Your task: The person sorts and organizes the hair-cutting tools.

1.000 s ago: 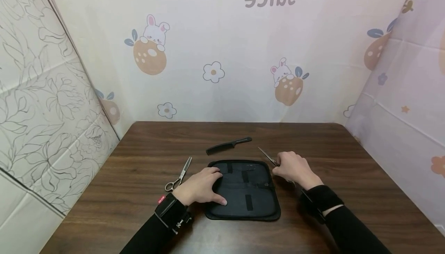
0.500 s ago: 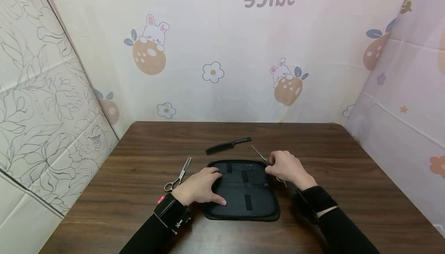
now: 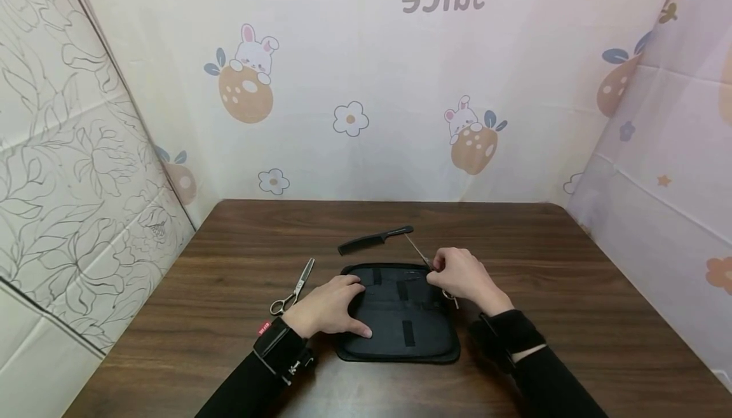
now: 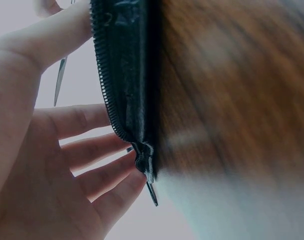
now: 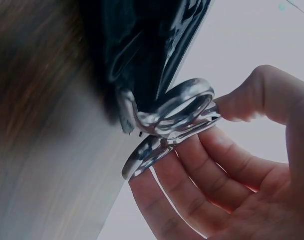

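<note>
A black zip case [image 3: 394,316] lies opened flat, with elastic loops on its inner face. My left hand [image 3: 325,309] rests on its left side, thumb and fingers spread over the edge; the left wrist view shows those fingers [image 4: 92,152] nearly straight against the zipper edge [image 4: 114,100]. Over the case's far right corner, my right hand [image 3: 464,278] pinches a pair of scissors [image 3: 420,254], blades pointing away and to the left. In the right wrist view the thumb and fingers hold the scissors [image 5: 184,107] near their silver finger rings.
Beyond the case lies a black comb [image 3: 372,240] with a handle. Thinning scissors [image 3: 300,288] are on the brown table [image 3: 257,234], left of the left hand. A patterned cloth [image 3: 400,151] hangs behind the table.
My right hand has carried the scissors leftward, from beside the case to over its far right corner. The left hand stays where it was on the case.
</note>
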Action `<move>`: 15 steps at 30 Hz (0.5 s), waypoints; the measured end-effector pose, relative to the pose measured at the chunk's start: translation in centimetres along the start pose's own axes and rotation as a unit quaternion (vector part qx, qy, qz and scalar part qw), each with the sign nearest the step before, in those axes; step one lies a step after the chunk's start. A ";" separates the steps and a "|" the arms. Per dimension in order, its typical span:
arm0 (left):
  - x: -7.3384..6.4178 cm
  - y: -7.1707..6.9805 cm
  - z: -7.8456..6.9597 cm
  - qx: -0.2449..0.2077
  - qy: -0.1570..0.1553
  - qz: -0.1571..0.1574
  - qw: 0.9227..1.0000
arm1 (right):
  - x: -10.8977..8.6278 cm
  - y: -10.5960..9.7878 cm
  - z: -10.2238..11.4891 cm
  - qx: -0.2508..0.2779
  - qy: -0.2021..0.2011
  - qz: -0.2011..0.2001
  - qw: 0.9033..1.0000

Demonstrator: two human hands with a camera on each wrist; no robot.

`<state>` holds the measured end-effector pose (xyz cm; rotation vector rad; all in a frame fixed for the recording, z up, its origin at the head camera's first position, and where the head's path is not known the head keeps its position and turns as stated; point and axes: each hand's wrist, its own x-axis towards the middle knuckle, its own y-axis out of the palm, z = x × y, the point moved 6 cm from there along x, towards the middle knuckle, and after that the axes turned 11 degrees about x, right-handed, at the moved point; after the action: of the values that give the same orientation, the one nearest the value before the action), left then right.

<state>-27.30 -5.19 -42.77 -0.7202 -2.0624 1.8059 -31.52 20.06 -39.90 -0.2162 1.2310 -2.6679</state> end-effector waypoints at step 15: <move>0.1 0.0 0.0 0.007 0.003 -0.003 1.000 | -0.1 0.4 2.2 0.008 -0.029 -0.011 0.999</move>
<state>-27.34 -5.11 -42.82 -0.7145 -2.0447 1.8108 -30.87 18.21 -38.81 -0.3040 1.1965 -2.6691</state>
